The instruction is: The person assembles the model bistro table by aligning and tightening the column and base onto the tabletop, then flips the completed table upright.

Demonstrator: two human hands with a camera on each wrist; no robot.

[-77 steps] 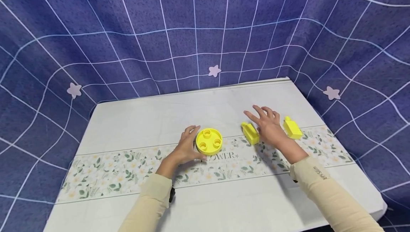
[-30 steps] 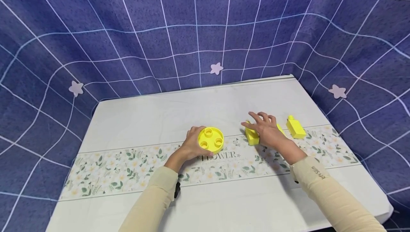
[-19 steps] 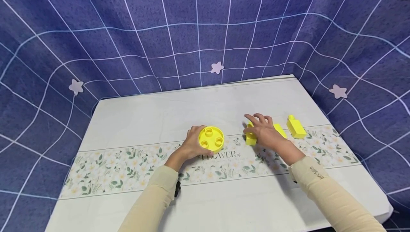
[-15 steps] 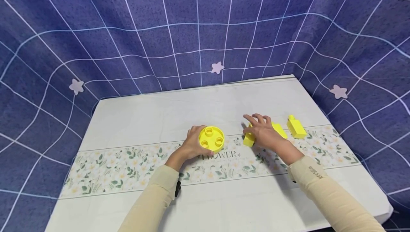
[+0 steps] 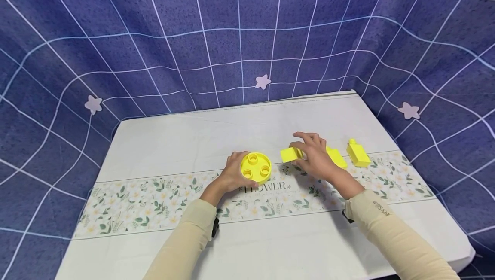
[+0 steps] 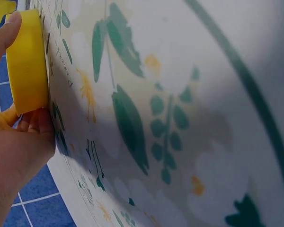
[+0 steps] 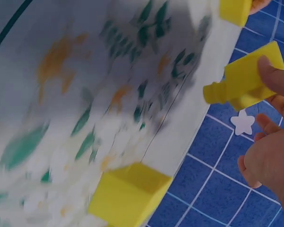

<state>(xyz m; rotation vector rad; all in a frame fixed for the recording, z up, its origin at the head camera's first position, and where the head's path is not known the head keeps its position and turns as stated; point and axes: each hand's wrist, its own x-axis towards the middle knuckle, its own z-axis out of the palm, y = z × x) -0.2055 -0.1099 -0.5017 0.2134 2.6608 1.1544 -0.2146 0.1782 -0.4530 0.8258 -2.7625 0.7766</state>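
The left hand curls its thumb and fingers round the rim of a round yellow studded block, which rests flat on the table; in the left wrist view the thumb lies along the block's wall. The right hand pinches a yellow bottle-shaped block between thumb and fingertips and holds it above the cloth, just right of the round block and apart from it. In the right wrist view this block points its narrow neck away from the palm.

Done well, the step in hand calls, by judgement, for a steady hold on the round block, so that it does not slide on the smooth cloth. The bottle-shaped block would be turned with its hollow base downward, squared over one stud, and pressed straight down rather than at a tilt.

A second yellow bottle-shaped block lies on the table, touching or just behind the right hand. A third lies farther right, near the second.

No container is in view. The round block carries only its raised studs, and nothing sits on them.

A floral band crosses the white tablecloth, and a blue grid-patterned backdrop with paper stars surrounds the table.
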